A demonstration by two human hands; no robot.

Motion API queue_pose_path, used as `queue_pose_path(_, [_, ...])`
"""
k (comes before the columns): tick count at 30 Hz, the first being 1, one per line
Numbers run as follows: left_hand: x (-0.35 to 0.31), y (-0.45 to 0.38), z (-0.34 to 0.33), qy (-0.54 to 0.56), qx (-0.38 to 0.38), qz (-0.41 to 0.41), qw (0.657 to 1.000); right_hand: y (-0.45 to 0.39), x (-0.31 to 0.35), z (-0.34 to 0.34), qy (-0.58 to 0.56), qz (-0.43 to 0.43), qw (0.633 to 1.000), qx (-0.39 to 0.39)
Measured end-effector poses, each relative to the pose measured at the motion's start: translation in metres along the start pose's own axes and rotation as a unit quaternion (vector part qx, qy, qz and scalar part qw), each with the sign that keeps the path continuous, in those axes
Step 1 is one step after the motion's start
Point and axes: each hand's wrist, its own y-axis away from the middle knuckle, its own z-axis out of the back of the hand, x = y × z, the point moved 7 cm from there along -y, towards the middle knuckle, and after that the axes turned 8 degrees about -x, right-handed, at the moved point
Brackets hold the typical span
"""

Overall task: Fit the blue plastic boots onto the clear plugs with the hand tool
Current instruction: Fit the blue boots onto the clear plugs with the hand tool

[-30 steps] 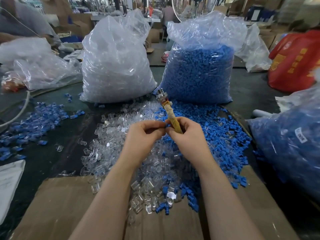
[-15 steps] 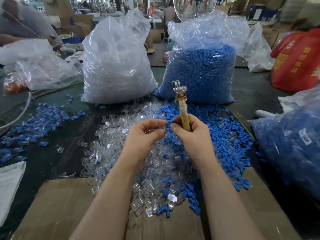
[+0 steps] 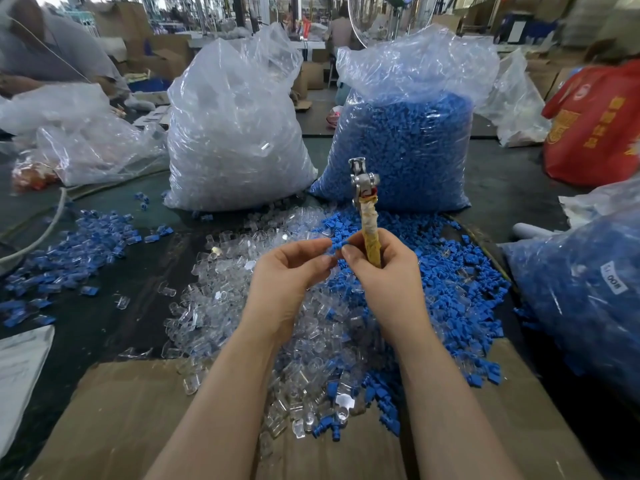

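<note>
My right hand grips the hand tool by its tape-wrapped handle, metal head pointing up and away. Between the fingertips of both hands sits a small blue boot; my left hand pinches it from the left, and my right thumb and forefinger touch it too. Whether a clear plug is held with it is hidden by the fingers. Below the hands lies a heap of clear plugs and, to its right, a heap of blue boots.
A full bag of clear plugs and a full bag of blue boots stand behind the heaps. Another blue-filled bag lies at right, a red bag beyond it. Fitted blue pieces are scattered left. Cardboard lies near me.
The tool has swung from leaning left to nearly upright. My hands have drawn slightly apart, and the blue boot now shows between the fingertips.
</note>
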Motion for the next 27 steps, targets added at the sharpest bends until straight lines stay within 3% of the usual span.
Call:
queue_pose_path(5, [0.002,0.000,0.003,0.036,-0.033,0.026,0.998,0.001,0.001,-0.002,0.014,0.012,1.000,0.001])
queue_pose_path(16, [-0.007,0.004,0.001,0.024,-0.065,0.002,0.998,0.001,0.000,-0.004,0.056,0.054,0.997,-0.011])
queue_pose_path(27, [-0.016,0.011,-0.007,-0.042,-0.078,-0.090,0.992,0.002,0.001,-0.001,0.053,0.054,0.997,-0.026])
